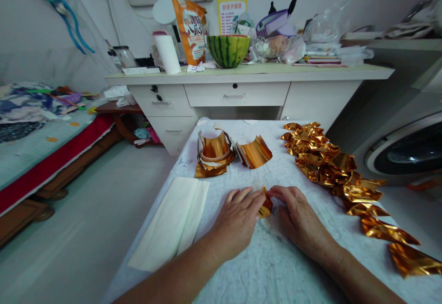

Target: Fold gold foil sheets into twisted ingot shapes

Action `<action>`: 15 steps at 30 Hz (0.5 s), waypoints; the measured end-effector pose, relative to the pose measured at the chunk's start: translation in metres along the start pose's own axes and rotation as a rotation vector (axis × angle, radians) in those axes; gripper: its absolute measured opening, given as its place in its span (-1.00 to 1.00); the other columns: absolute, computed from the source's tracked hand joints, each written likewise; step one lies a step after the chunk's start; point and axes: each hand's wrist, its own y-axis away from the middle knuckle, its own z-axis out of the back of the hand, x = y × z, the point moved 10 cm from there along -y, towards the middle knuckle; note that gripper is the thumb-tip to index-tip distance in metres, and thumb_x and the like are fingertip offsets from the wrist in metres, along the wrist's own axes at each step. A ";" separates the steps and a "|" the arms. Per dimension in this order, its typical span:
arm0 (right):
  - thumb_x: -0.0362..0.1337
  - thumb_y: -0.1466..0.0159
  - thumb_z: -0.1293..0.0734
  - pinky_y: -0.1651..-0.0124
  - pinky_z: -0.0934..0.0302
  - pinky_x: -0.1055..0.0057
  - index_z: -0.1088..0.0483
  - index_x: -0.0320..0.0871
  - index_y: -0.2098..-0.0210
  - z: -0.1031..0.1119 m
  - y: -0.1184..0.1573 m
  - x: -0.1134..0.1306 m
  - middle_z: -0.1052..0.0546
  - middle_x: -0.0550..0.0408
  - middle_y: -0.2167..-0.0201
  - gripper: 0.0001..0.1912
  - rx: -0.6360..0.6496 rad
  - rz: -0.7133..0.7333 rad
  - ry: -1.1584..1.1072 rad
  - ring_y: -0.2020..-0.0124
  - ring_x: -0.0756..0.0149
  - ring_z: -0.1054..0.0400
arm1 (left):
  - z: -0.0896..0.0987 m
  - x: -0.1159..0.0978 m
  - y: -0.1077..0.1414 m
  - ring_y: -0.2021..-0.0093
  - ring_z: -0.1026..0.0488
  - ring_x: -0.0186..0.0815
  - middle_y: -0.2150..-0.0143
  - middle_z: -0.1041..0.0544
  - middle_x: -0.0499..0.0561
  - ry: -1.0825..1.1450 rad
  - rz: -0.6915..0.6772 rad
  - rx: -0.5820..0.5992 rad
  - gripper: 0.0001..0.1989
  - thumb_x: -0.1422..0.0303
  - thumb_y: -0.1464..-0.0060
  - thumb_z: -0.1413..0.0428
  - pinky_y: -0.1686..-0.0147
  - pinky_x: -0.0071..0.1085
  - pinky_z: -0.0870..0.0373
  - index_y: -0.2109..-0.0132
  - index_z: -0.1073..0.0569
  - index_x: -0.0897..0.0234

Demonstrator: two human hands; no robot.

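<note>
A small folded piece of gold foil paper (pixel 265 208) lies on the cloth-covered table between my hands. My left hand (pixel 239 219) is on its left side, fingers pressed together along the fold. At its upper right, my right hand (pixel 299 219) pinches the edge with bent fingers; the fingertips partly hide the contact. Beyond them rests a curled stack of gold foil sheets (pixel 214 147), with a separate curved foil sheet (pixel 257 152) just right of it. Folded gold foil pieces (pixel 321 163) form a long overlapping row down the table's right side.
Pale paper sheets (pixel 165 223) lie along the table's left edge. Behind stands a white desk (pixel 238 93) bearing a cut watermelon (pixel 228 50), an orange pouch (pixel 191 30) and a white roll (pixel 166 53). A bed (pixel 44 147) is at left, a washing machine (pixel 410 124) at right.
</note>
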 end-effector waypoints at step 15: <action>-0.57 -0.05 -0.18 -0.01 -0.20 0.08 -0.17 -0.19 -0.11 -0.006 -0.011 0.020 -0.44 -0.10 0.06 -0.39 0.071 0.074 0.199 0.05 0.04 -0.25 | -0.002 -0.005 -0.001 -0.30 -0.12 -0.10 -0.27 -0.32 0.01 -0.062 -0.037 0.020 -0.56 0.52 -0.21 0.06 -0.23 -0.06 -0.07 -0.22 -0.26 0.21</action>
